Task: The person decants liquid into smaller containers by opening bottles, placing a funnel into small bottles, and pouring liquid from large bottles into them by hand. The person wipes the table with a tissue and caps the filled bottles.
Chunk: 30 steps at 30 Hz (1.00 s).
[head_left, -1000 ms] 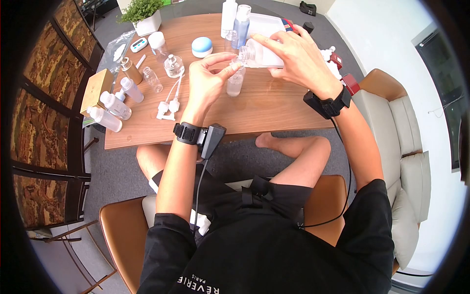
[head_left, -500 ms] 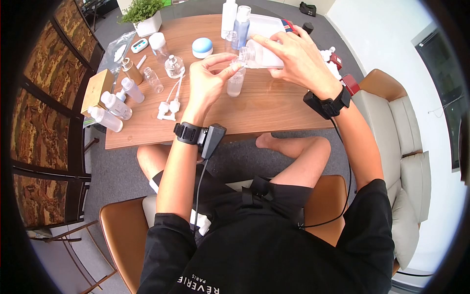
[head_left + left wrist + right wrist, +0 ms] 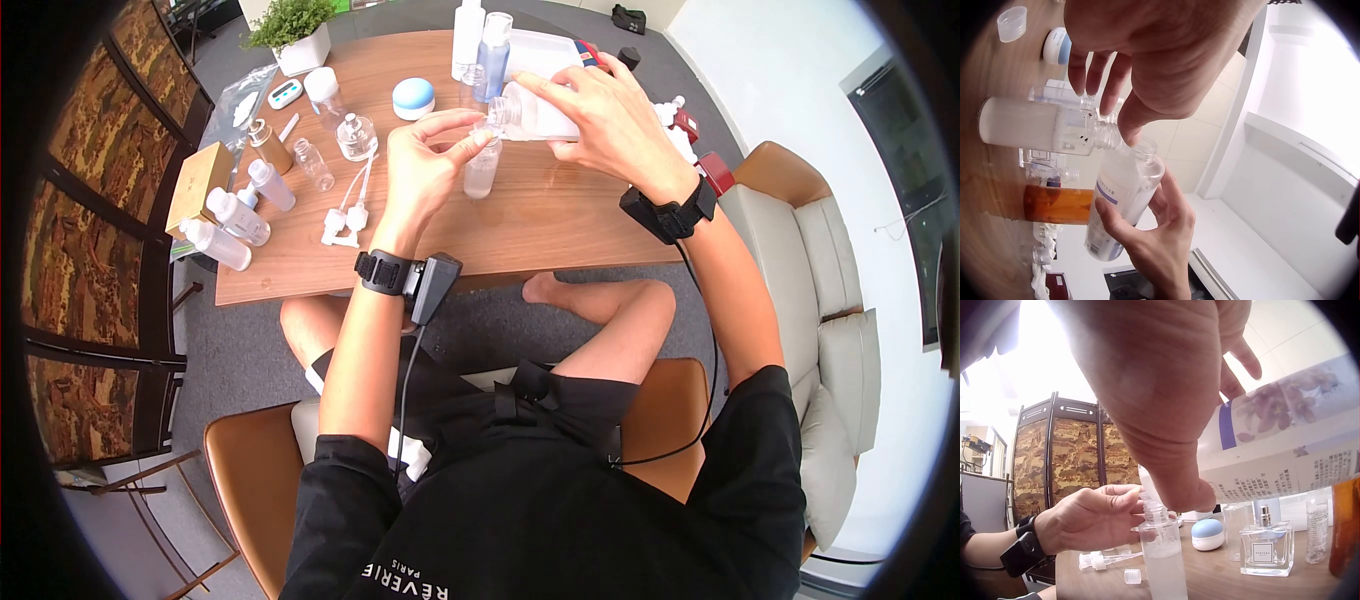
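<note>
My right hand (image 3: pixel 615 125) grips a large, translucent bottle with a purple flower label (image 3: pixel 1285 425), tilted almost on its side. Its open mouth sits right at the neck of a small clear bottle (image 3: pixel 480 175) standing upright on the wooden table (image 3: pixel 560 225). With thumb and fingertips, my left hand (image 3: pixel 420 165) pinches around that neck, where the two mouths meet. Cloudy liquid fills much of the small bottle, as the left wrist view shows. The left fingers partly hide the join.
Left of my hands lie white pump heads with tubes (image 3: pixel 345 225), a glass perfume bottle (image 3: pixel 355 137) and several other bottles beside a box (image 3: pixel 198 185). A blue-topped jar (image 3: pixel 413 97) stands behind; an amber bottle (image 3: pixel 1057 204) appears in the left wrist view.
</note>
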Motion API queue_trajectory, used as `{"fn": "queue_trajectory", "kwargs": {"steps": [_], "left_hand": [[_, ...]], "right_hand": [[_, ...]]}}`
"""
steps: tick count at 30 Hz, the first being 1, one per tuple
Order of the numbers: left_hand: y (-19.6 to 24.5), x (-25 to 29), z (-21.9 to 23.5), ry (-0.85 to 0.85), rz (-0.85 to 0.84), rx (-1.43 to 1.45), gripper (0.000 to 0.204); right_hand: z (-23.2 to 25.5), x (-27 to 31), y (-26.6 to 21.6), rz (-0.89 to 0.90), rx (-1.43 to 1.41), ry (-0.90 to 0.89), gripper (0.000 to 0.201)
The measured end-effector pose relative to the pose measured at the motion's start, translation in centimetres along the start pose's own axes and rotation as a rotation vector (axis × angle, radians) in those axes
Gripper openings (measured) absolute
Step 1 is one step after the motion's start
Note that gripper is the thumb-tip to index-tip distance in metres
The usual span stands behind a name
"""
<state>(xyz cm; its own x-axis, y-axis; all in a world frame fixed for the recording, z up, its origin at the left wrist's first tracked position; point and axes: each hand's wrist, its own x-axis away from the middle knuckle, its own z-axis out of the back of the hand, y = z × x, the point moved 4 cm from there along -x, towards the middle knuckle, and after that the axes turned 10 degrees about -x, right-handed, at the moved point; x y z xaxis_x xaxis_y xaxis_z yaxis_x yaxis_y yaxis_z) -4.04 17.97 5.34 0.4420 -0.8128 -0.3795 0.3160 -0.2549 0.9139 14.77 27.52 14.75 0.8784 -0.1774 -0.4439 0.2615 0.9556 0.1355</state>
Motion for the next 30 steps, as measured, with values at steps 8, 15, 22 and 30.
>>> {"fn": "queue_trajectory", "kwargs": {"steps": [8, 15, 22, 30], "left_hand": [[-0.09, 0.02, -0.04, 0.004, -0.008, 0.016, 0.027], [0.1, 0.14, 0.01, -0.002, 0.015, 0.023, 0.027], [0.05, 0.11, 0.0, 0.001, 0.017, 0.003, 0.028], [-0.05, 0.12, -0.03, 0.005, 0.006, 0.013, 0.027]], "right_hand": [[-0.03, 0.02, 0.05, 0.005, -0.004, -0.002, 0.08], [-0.18, -0.04, 0.08, -0.006, -0.001, -0.012, 0.08], [-0.08, -0.07, 0.01, -0.014, -0.006, -0.026, 0.081], [-0.19, -0.02, 0.09, -0.01, -0.015, -0.018, 0.081]]}}
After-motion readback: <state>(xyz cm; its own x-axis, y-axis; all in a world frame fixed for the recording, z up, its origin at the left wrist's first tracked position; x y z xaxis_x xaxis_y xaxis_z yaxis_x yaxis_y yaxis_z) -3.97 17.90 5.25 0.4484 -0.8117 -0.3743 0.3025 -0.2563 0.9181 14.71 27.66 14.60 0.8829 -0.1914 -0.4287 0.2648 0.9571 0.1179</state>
